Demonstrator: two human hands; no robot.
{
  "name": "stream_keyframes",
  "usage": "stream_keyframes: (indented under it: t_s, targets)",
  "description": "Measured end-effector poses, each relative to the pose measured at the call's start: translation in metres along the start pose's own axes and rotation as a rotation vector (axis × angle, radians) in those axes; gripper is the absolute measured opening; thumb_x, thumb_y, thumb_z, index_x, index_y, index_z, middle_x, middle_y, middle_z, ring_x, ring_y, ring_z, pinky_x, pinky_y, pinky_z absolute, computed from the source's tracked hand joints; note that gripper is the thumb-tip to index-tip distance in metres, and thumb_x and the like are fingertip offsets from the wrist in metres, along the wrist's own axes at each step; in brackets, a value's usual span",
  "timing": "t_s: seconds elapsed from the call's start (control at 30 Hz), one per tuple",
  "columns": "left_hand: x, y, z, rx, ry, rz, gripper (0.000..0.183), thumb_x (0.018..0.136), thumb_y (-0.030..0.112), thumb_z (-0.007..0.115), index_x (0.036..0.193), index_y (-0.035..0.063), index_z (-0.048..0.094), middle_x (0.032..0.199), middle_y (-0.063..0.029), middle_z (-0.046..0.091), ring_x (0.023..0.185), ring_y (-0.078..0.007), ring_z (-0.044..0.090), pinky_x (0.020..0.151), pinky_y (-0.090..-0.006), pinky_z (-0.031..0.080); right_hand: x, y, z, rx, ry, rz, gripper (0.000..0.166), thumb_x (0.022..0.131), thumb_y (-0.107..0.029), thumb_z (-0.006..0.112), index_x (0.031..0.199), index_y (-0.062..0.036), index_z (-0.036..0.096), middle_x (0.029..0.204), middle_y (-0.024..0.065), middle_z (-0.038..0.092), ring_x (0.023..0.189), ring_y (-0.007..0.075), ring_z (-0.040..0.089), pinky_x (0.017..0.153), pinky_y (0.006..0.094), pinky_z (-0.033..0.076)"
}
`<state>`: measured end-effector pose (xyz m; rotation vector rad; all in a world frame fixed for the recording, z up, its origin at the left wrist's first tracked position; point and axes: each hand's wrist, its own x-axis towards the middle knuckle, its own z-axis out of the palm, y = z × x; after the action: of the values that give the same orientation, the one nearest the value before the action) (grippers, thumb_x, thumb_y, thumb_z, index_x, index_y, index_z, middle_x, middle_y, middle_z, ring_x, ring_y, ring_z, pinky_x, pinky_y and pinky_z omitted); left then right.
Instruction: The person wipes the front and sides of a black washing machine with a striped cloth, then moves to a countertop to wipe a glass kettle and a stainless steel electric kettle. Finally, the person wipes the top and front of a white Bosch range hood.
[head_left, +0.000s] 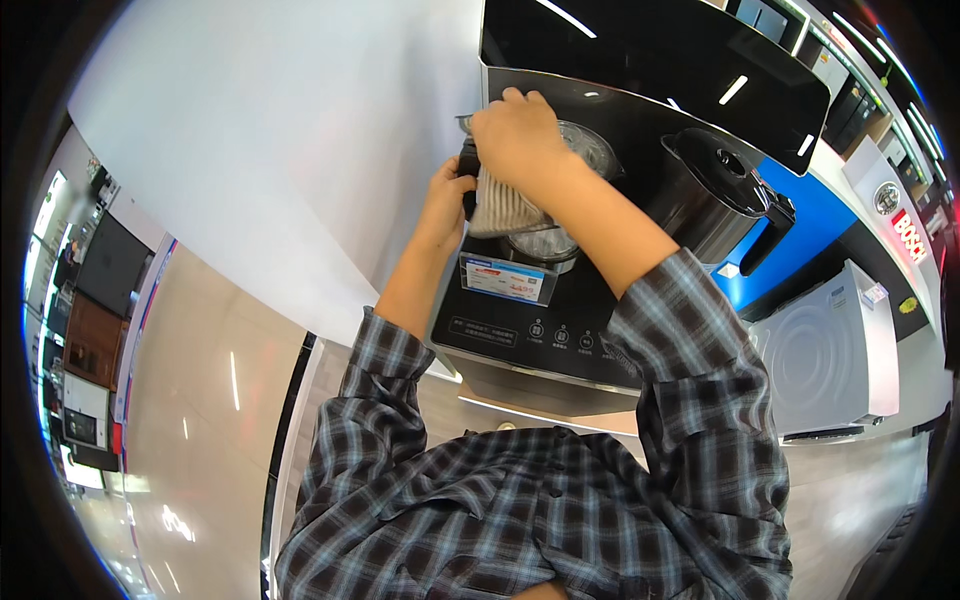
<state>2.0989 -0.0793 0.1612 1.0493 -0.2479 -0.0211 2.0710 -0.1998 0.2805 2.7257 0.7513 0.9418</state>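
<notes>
My left hand (448, 199) grips the black handle (469, 176) of a clear-walled kettle (589, 150) on a black glass-topped appliance (480, 304). A striped grey-beige cloth (501, 206) hangs from my right hand (521, 135), pressed over the kettle's handle side. My right hand and the cloth hide part of the kettle. To the right stands a second kettle (709, 187), dark and shiny, with a black lid and black handle. A price card (506, 281) in a clear holder stands in front of the first kettle.
A tall white panel (285, 135) rises at the left. Behind the kettles is a glossy black upright panel (645, 67). A blue surface (810, 214) and a white front-loading washing machine (832, 352) lie to the right. Touch symbols mark the appliance's front edge.
</notes>
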Motion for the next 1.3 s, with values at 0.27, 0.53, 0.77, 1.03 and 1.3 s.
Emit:
stream_keyframes:
  t_s: [0.27,0.53,0.77,1.03,1.3]
  targets:
    - [-0.003,0.001,0.009,0.011,0.036,-0.003,0.03,0.083,-0.004,0.051,0.113,-0.0001,0.054,0.105,-0.0076,0.062,0.1,-0.0149,0.055,0.089,-0.0299,0.043,0.013,0.034,0.007,0.024,-0.192,0.372,0.023,0.08,-0.019,0.059,0.091,-0.0043,0.073,0.098,0.0173,0.07,0.106,0.0312,0.062,0.092,0.0408,0.046]
    - [0.004,-0.006,0.0,0.076,0.056,-0.018,0.03,0.076,-0.005,0.051,0.105,-0.0001,0.057,0.099,-0.0059,0.057,0.096,-0.0172,0.05,0.091,-0.0293,0.037,-0.002,0.068,-0.004,0.266,-0.168,0.649,0.036,0.084,-0.018,0.05,0.111,0.0014,0.064,0.112,0.0236,0.064,0.109,0.0388,0.061,0.09,0.0444,0.051]
    - [0.002,-0.008,-0.001,0.092,0.095,-0.008,0.028,0.074,-0.005,0.053,0.101,0.0011,0.058,0.097,-0.0055,0.057,0.095,-0.0171,0.048,0.089,-0.0295,0.035,-0.05,0.067,-0.016,0.124,-0.078,0.527,0.024,0.079,-0.014,0.052,0.09,0.0014,0.066,0.095,0.0255,0.067,0.087,0.0399,0.067,0.076,0.0452,0.054]
    - [-0.007,0.007,0.015,0.207,0.13,0.056,0.043,0.075,-0.005,0.048,0.118,-0.0027,0.054,0.106,-0.0081,0.056,0.096,-0.018,0.049,0.087,-0.0298,0.038,-0.101,0.035,-0.061,0.021,-0.003,0.401,0.012,0.072,-0.009,0.059,0.079,0.001,0.063,0.077,0.0191,0.065,0.072,0.0318,0.067,0.062,0.0386,0.055]
    - [-0.02,0.09,0.065,0.255,0.183,0.665,0.043,0.092,0.013,0.045,0.132,-0.0029,0.047,0.134,-0.0138,0.05,0.126,-0.0237,0.044,0.108,-0.0354,0.031,-0.032,0.012,-0.111,0.093,0.859,0.074,0.021,0.071,-0.007,0.064,0.09,-0.0043,0.057,0.094,0.0098,0.052,0.085,0.0308,0.052,0.074,0.0402,0.044]
